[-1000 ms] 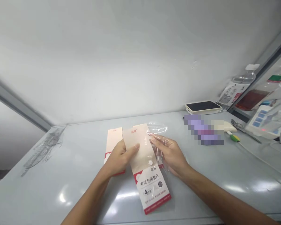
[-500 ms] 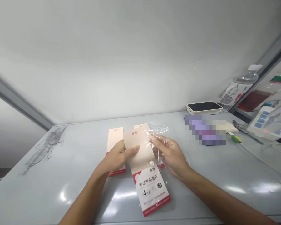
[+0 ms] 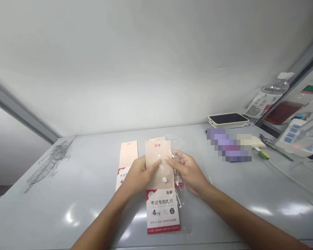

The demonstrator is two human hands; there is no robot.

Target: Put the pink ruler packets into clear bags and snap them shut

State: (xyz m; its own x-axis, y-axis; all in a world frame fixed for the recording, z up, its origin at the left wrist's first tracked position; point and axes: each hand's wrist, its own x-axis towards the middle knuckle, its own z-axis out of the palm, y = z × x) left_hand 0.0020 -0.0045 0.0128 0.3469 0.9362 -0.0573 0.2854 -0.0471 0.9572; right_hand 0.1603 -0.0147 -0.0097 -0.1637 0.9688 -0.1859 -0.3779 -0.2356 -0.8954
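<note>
Between my hands is a ruler-set packet [image 3: 163, 211], a long cream, white and red card with a clear plastic bag [image 3: 184, 198] reaching past its right side. My left hand [image 3: 139, 175] grips its left edge, thumb flat across the cream upper part. At the right edge, my right hand [image 3: 189, 172] pinches card and plastic, thumb in front; its other fingertips are partly hidden. A white round snap [image 3: 164, 180] shows below the thumbs. Another packet [image 3: 128, 154] lies on the table to the left, partly behind my left hand. Behind the held one, a third packet [image 3: 158, 139] shows mostly its top.
At the back right a phone [image 3: 228, 118] rests on a pale box, near a clear bottle [image 3: 266, 99]. Closer in are a blurred purple item [image 3: 226, 146], a white charger with a cable [image 3: 263, 154] and scissors [image 3: 273, 144]. A power strip [image 3: 293, 135] stands far right.
The held packet has turned from a slant to nearly upright in view, its lower end swinging left. My right thumb has moved from the plastic onto the card's edge.
</note>
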